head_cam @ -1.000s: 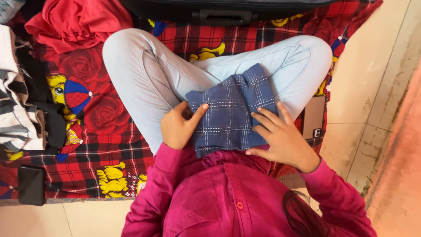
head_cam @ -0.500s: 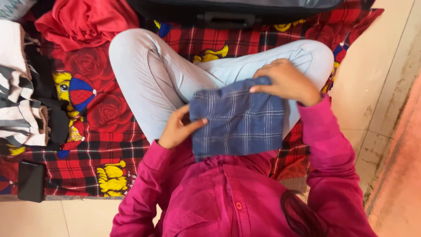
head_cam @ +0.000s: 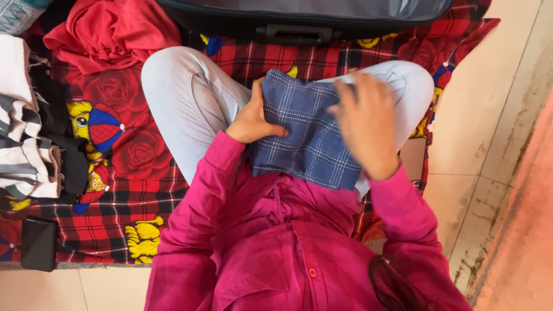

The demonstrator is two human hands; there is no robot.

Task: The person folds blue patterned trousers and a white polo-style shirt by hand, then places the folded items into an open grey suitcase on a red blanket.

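Cloth [head_cam: 311,135] sits between left hand [head_cam: 253,118] and right hand [head_cam: 368,124].

A red checked blanket [head_cam: 173,224] printed with roses and cartoon figures covers the pale tiled floor [head_cam: 495,132]. On it lie a crumpled red cloth [head_cam: 109,31], a pile of striped folded clothes [head_cam: 26,144], a flat black case [head_cam: 38,243] and a black suitcase [head_cam: 299,17].

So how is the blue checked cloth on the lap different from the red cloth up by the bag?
The blue checked cloth is folded flat on the lap, with the left hand and right hand on it; the red cloth lies crumpled and untouched on the blanket. The blue one has white grid lines; the red one is plain. Both are soft fabric.
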